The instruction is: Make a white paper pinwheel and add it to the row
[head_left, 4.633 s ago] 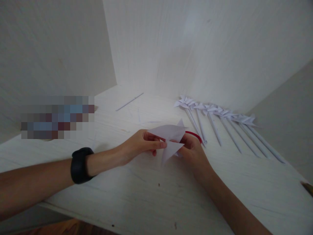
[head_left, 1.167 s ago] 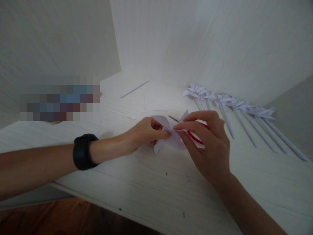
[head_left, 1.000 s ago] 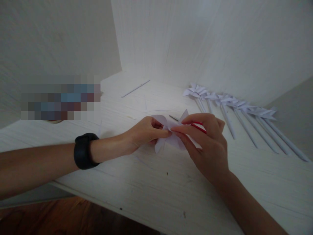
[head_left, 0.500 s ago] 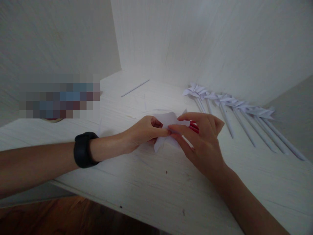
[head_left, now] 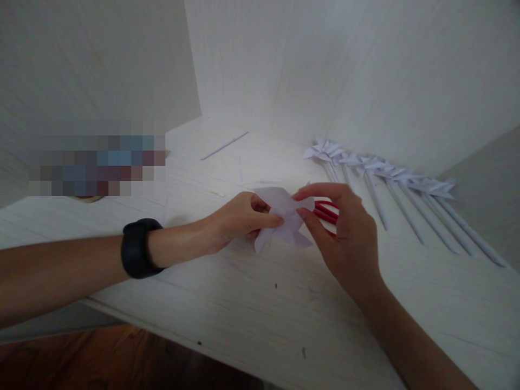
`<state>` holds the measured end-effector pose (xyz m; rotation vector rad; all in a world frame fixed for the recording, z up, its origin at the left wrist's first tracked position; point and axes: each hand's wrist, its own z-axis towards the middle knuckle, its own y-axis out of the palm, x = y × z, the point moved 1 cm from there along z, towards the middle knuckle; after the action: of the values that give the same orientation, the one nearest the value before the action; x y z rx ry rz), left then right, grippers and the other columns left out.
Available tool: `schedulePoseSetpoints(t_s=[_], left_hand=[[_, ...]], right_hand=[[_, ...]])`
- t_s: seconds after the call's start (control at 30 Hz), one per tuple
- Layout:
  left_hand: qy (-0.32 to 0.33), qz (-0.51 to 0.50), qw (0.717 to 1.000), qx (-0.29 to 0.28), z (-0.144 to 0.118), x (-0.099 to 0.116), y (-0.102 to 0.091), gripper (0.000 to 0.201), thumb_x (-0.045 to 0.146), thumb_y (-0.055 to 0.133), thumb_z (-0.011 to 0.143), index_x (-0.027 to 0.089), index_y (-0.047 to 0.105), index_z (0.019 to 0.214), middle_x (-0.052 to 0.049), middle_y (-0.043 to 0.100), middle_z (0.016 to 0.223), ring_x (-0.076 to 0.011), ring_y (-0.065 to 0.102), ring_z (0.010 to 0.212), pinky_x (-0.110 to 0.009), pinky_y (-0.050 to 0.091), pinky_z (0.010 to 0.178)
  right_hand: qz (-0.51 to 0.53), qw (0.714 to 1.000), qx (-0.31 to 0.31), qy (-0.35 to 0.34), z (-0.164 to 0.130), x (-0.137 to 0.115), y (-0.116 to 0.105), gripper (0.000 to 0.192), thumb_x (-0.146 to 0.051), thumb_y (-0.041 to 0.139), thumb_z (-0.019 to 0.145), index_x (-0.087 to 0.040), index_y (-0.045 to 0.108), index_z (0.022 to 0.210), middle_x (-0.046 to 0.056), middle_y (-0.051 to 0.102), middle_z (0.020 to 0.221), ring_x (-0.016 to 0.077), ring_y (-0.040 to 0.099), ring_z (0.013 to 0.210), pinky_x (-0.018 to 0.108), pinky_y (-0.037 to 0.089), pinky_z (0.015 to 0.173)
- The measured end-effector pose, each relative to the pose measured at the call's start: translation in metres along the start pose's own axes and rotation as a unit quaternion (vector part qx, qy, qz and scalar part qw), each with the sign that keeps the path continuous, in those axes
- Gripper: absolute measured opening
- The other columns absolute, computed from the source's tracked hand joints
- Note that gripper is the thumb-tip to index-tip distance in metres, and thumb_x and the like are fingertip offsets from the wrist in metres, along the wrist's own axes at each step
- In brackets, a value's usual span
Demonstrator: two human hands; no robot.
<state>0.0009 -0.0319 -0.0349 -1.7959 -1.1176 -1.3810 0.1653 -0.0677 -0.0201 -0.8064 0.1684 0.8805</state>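
Note:
A folded white paper piece [head_left: 284, 219] is held just above the white table [head_left: 252, 303]. My left hand [head_left: 241, 219] pinches its middle from the left; a black band is on that wrist. From the right, my right hand [head_left: 343, 235] holds the paper's upper flap between thumb and forefinger. Red-handled scissors [head_left: 327, 210] lie on the table behind the right hand, partly hidden by it.
A row of several finished white paper pinwheels on rolled sticks [head_left: 390, 187] lies at the back right. One loose paper stick [head_left: 225, 145] lies near the back corner. White walls close the table at the back and left; its front edge runs along the bottom.
My right hand, earlier pressed to the centre of the paper beside the left fingers, has moved slightly right and now holds the upper flap. The left hand has stayed in place.

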Motion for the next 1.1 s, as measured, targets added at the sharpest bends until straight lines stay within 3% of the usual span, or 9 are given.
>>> schedulePoseSetpoints(t_s=[0.1, 0.27, 0.53, 0.67, 0.8, 0.93, 1.1], left_hand=[[0.011, 0.008, 1.0, -0.002, 0.0001, 0.0001, 0.0005, 0.008, 0.02, 0.064, 0.063, 0.014, 0.062, 0.068, 0.003, 0.054, 0.059, -0.0065, 0.044, 0.049, -0.02, 0.026, 0.046], [0.024, 0.011, 1.0, -0.015, 0.0002, -0.0006, 0.0006, 0.007, 0.019, 0.064, 0.063, 0.014, 0.059, 0.061, 0.004, 0.048, 0.054, -0.0048, 0.036, 0.045, -0.02, 0.022, 0.044], [0.014, 0.028, 1.0, 0.002, -0.0011, 0.0001, -0.0003, 0.015, 0.023, 0.065, 0.064, 0.014, 0.064, 0.076, 0.002, 0.055, 0.062, -0.007, 0.044, 0.05, -0.02, 0.026, 0.046], [0.002, 0.024, 1.0, 0.009, -0.0019, 0.0006, 0.0004, 0.014, 0.024, 0.065, 0.064, 0.014, 0.064, 0.074, 0.002, 0.057, 0.063, -0.0082, 0.048, 0.053, -0.021, 0.032, 0.049], [0.004, 0.02, 1.0, 0.002, 0.0, -0.0022, -0.0011, 0.014, 0.026, 0.066, 0.065, 0.014, 0.064, 0.072, 0.002, 0.055, 0.062, -0.0078, 0.047, 0.053, -0.021, 0.033, 0.051], [0.019, 0.018, 1.0, -0.012, 0.0018, -0.0052, -0.0036, 0.016, 0.029, 0.066, 0.067, 0.014, 0.062, 0.069, 0.002, 0.054, 0.061, -0.0069, 0.044, 0.052, -0.021, 0.031, 0.05], [0.018, 0.006, 1.0, -0.016, 0.0017, -0.0037, -0.0029, 0.014, 0.027, 0.066, 0.068, 0.014, 0.061, 0.066, 0.003, 0.051, 0.06, -0.0058, 0.043, 0.051, -0.02, 0.027, 0.048]], right_hand=[[-0.05, 0.998, -0.023, -0.016, 0.001, -0.0058, 0.0004, 0.012, -0.015, 0.055, 0.083, -0.025, 0.059, 0.089, 0.0, 0.064, 0.087, 0.0184, 0.059, 0.086, 0.038, 0.044, 0.079], [-0.051, 0.998, -0.02, -0.01, 0.002, -0.0069, 0.0002, 0.02, -0.019, 0.063, 0.078, -0.022, 0.058, 0.097, 0.003, 0.063, 0.097, 0.0199, 0.057, 0.092, 0.039, 0.043, 0.082], [0.1, 0.993, -0.046, 0.05, 0.0075, 0.0002, -0.0038, 0.013, -0.032, 0.06, 0.082, -0.026, 0.063, 0.093, 0.003, 0.06, 0.102, 0.0192, 0.057, 0.099, 0.036, 0.047, 0.081], [0.09, 0.994, -0.037, 0.05, 0.0083, -0.0003, -0.0042, 0.006, -0.026, 0.062, 0.081, -0.026, 0.065, 0.087, 0.002, 0.06, 0.101, 0.0188, 0.057, 0.097, 0.037, 0.046, 0.08], [-0.034, 0.999, -0.022, -0.029, 0.0062, -0.0038, -0.0048, 0.007, -0.021, 0.062, 0.081, -0.026, 0.066, 0.079, 0.001, 0.061, 0.087, 0.0183, 0.056, 0.086, 0.039, 0.039, 0.079], [-0.129, 0.981, -0.035, -0.142, 0.0028, -0.0049, -0.0051, 0.011, -0.017, 0.059, 0.083, -0.026, 0.066, 0.082, -0.001, 0.063, 0.076, 0.0162, 0.054, 0.076, 0.039, 0.032, 0.077], [-0.165, 0.972, -0.026, -0.165, 0.0019, -0.0043, -0.0037, 0.01, -0.016, 0.056, 0.085, -0.025, 0.059, 0.083, -0.003, 0.065, 0.076, 0.0156, 0.055, 0.076, 0.037, 0.029, 0.077]])
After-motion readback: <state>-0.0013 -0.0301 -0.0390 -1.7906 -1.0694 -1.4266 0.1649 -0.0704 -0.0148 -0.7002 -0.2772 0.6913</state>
